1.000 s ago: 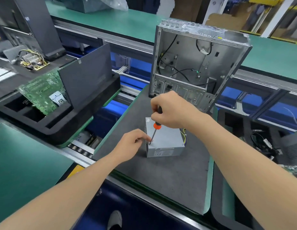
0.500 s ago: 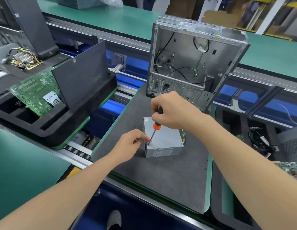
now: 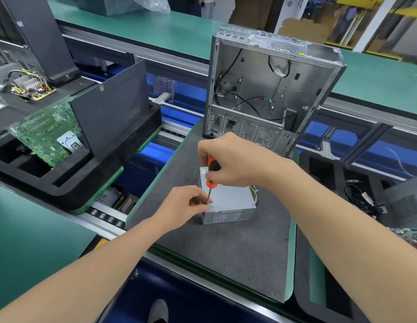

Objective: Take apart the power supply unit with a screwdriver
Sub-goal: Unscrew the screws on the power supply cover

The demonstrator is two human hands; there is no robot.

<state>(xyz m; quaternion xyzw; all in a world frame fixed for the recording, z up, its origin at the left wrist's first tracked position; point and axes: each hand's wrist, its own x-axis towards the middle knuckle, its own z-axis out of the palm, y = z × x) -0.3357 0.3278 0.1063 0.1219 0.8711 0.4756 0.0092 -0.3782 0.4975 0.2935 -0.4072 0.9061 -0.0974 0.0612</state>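
Observation:
The grey metal power supply unit [image 3: 230,201] lies on the dark grey work mat [image 3: 237,252], with coloured wires at its right end. My right hand [image 3: 233,159] grips the orange and black handle of the screwdriver [image 3: 211,173], which stands nearly upright with its shaft on the unit's near left corner. My left hand [image 3: 186,203] pinches the lower shaft at that corner, fingers curled around it. The tip is hidden behind my left fingers.
An empty silver computer case [image 3: 268,89] stands upright just behind the unit. A black foam tray [image 3: 70,178] at left holds a green motherboard [image 3: 46,134] and a dark panel. Loose cables [image 3: 363,201] lie in a tray at right. The mat's near part is bare.
My right hand has turned on the handle, so more of the orange grip shows. My left hand stays at the shaft; the unit has not moved.

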